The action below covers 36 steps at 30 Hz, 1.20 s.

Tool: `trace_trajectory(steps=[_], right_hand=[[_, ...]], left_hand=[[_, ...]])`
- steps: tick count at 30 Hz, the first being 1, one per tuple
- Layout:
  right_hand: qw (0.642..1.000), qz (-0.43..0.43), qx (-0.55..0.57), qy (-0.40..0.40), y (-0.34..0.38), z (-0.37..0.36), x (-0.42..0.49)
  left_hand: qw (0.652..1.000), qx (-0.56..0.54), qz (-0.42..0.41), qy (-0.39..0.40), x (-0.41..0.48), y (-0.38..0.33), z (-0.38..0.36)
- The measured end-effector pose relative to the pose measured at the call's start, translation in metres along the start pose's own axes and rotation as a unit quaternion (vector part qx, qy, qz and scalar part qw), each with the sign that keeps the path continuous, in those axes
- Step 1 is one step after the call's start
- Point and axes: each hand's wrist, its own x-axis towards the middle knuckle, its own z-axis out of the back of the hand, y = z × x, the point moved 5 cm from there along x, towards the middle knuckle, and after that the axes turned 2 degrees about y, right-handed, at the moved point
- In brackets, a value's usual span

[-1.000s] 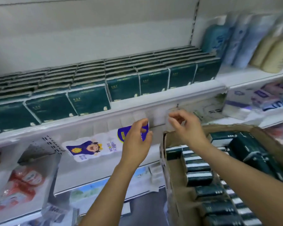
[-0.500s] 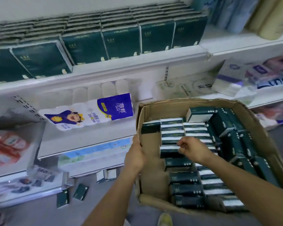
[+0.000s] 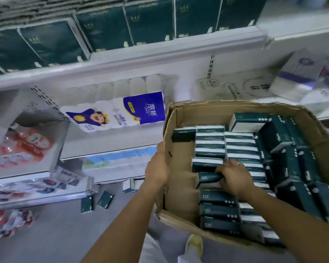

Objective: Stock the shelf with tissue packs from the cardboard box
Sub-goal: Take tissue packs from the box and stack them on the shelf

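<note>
Left hand [image 3: 157, 168] clamps onto the left wall of the cardboard box [image 3: 217, 111], fingers hooked over its rim. The right hand [image 3: 234, 177] is down inside, fingers curled round one dark green tissue pack [image 3: 209, 178] in the left column of packs. Up top, the shelf [image 3: 141, 56] carries a standing row of matching green packs [image 3: 148, 21], and two loose packs [image 3: 105, 199] lie on the floor [image 3: 55, 234] below.

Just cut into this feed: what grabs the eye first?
The open cardboard box at lower right, crammed with dark green tissue packs, where the right hand grips one pack and the left hand holds the box's left wall. Matching packs line the top shelf above; stray packs lie on the floor below.
</note>
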Motion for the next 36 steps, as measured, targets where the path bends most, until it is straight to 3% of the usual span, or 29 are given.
trace_trajectory(steps=[2,3,4,6,8,10,12,13,15,16,24,27,31,33,36], right_hand=[[0.997,-0.010,0.072,-0.034,-0.005,0.009,-0.001],[0.985,-0.026,0.165,-0.051,-0.007,0.016,-0.001],[0.956,-0.048,0.284,-0.054,-0.008,0.023,-0.002],[0.859,-0.079,0.503,-0.056,-0.006,0.037,-0.003],[0.794,-0.088,0.596,-0.087,-0.005,0.054,-0.005],[0.794,-0.063,0.592,-0.125,0.000,0.072,-0.009],[0.848,-0.025,0.487,-0.208,0.005,0.092,-0.018],[0.870,0.003,0.420,-0.259,0.008,0.103,-0.023],[0.880,0.085,0.317,-0.343,0.021,0.121,-0.033],[0.876,0.115,0.292,-0.367,0.026,0.128,-0.036],[0.856,0.195,0.228,-0.422,0.052,0.176,-0.048],[0.846,0.122,0.345,-0.388,0.056,0.190,-0.044],[0.729,0.041,0.621,-0.286,0.068,0.225,-0.023],[0.704,0.058,0.663,-0.247,0.081,0.245,-0.011],[0.696,0.094,0.680,-0.211,0.104,0.270,0.005]], left_hand=[[1.000,-0.016,-0.002,-0.018,-0.002,0.000,0.003],[0.999,-0.026,-0.008,-0.034,-0.003,0.000,0.003],[0.998,-0.037,-0.015,-0.050,-0.003,0.000,0.003],[0.994,-0.051,-0.032,-0.088,-0.007,-0.005,0.005],[0.986,-0.052,-0.068,-0.145,-0.013,-0.016,0.013],[0.975,-0.064,-0.090,-0.194,-0.017,-0.029,0.023],[0.972,-0.157,-0.051,-0.167,-0.018,-0.041,0.030],[0.960,-0.255,-0.008,-0.117,-0.019,-0.049,0.033],[0.884,-0.461,0.081,-0.003,-0.023,-0.064,0.034],[0.852,-0.515,0.093,0.022,-0.025,-0.069,0.037],[0.829,-0.558,0.027,-0.038,-0.032,-0.072,0.084],[0.827,-0.559,-0.006,-0.053,-0.030,-0.067,0.109],[0.846,-0.527,-0.041,-0.062,-0.025,-0.061,0.142],[0.856,-0.510,-0.060,-0.064,-0.022,-0.057,0.159],[0.872,-0.475,-0.085,-0.084,-0.018,-0.052,0.192]])
